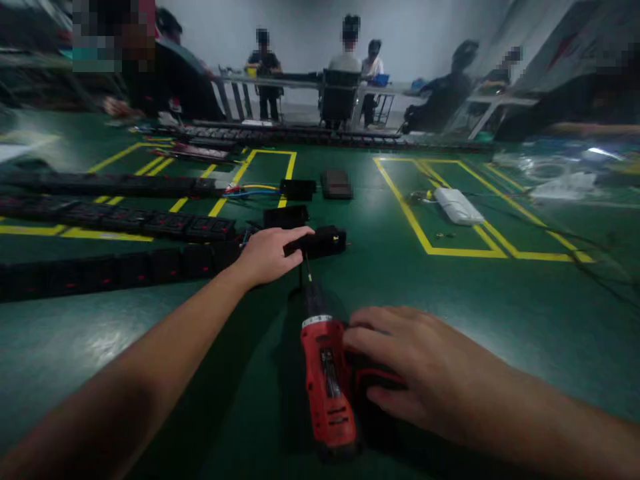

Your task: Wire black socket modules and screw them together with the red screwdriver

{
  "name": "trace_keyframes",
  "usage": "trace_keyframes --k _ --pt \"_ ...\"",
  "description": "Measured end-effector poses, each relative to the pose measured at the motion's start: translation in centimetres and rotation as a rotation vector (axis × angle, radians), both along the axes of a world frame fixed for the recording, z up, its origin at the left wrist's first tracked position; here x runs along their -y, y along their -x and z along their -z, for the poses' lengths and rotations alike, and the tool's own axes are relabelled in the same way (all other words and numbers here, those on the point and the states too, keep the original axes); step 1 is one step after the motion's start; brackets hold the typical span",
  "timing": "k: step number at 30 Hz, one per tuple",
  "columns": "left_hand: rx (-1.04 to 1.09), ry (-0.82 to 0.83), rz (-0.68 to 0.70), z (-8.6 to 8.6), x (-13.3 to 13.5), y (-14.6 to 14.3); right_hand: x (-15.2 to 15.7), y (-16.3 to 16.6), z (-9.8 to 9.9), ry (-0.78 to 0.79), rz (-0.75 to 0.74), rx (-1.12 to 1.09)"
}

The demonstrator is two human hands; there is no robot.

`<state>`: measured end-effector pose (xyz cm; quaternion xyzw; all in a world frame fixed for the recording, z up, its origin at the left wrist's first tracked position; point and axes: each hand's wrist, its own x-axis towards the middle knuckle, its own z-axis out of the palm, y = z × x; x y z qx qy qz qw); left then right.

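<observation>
My right hand (400, 363) is wrapped around the handle of a red cordless drill (327, 383). The drill points away from me, and its thin bit (309, 267) reaches the near side of a black box (327, 241). Whether the tip touches a screw is too small to tell. With thumb and fingers, my left hand (273, 255) grips that box from its left. The box sits at the right end of a long black strip (150, 267) of square modules with small red marks.
Two more long black strips (115, 217) lie beyond on the green surface. Coloured wires (257, 191) join one to a black box (297, 189). A dark square block (337, 184) and a white packet (459, 205) lie farther right. Several people sit or stand at the back.
</observation>
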<state>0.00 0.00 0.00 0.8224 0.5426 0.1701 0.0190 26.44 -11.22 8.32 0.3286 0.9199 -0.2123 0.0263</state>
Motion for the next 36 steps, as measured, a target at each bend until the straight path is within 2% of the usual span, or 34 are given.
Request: trace_keyframes --k 3,6,9,14,19,23,30,36 --pt "0.021 0.011 -0.001 0.0 0.0 -0.2 0.7 -1.2 1.0 0.003 -0.022 -0.062" --pt "0.042 0.015 0.006 -0.2 0.1 -0.3 1.1 -1.7 1.5 -0.076 -0.004 -0.113" --pt "0.042 0.015 0.003 -0.3 0.2 -0.4 1.0 -1.4 1.5 -0.127 -0.008 -0.105" --pt "0.017 0.024 -0.016 -0.3 0.1 -0.3 0.7 -0.7 1.1 -0.08 -0.058 -0.049" --pt "0.014 0.016 -0.009 -0.2 0.0 -0.1 1.5 -0.7 1.9 -0.113 0.053 -0.063" --pt "0.025 0.007 -0.001 -0.2 0.1 -0.1 1.6 0.1 2.4 -0.098 0.181 0.065" --pt "0.034 0.019 -0.006 -0.2 0.1 -0.3 0.2 1.4 1.7 -0.033 0.163 0.181" --pt "0.024 0.029 -0.021 -0.3 0.2 -0.2 0.8 1.5 2.4 -0.026 0.194 0.201"
